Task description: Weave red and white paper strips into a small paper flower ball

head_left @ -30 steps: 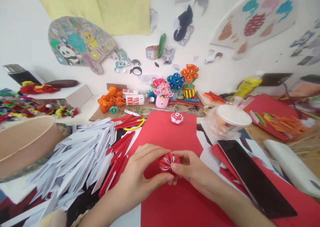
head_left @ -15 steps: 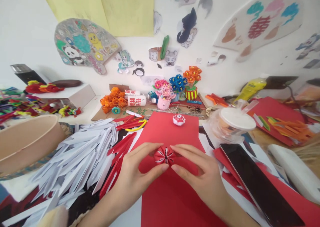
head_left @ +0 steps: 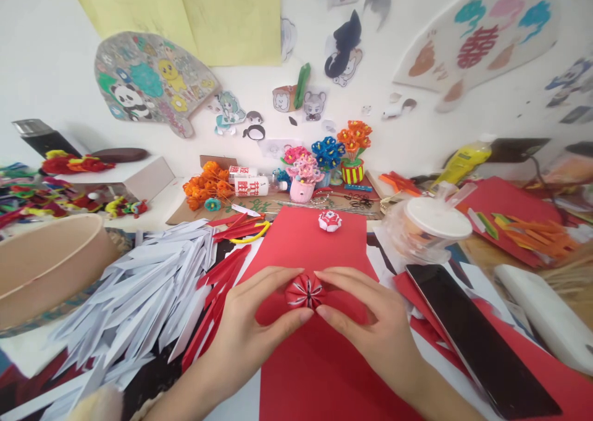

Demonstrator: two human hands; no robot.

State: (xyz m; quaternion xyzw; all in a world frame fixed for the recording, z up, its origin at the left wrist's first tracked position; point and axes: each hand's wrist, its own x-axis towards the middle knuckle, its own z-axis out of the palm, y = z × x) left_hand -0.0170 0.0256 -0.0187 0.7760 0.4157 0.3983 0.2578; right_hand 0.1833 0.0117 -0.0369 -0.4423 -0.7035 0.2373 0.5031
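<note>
Between my two hands I hold a small round red-and-white folded-paper ball [head_left: 306,292], its pleats meeting at a dark centre. My left hand [head_left: 259,313] pinches its left side with thumb below and forefinger above. On the other side my right hand [head_left: 364,307] grips it the same way. The two thumb tips nearly meet under it. Beneath the hands lies a sheet of red paper [head_left: 296,365]. A second red-and-white paper ball [head_left: 330,221] rests on the far part of that sheet.
Many folded white paper strips [head_left: 143,279] are heaped at left, with red folded strips [head_left: 222,279] beside them. A round wooden container [head_left: 55,260] stands far left. To the right are a black phone [head_left: 477,341] and a lidded cup [head_left: 435,220]. Craft flowers [head_left: 303,177] line the back.
The paper ball is turned slightly between my fingers and now shows a rounder, fuller face. Both hands keep their hold. The whole view has shifted a little.
</note>
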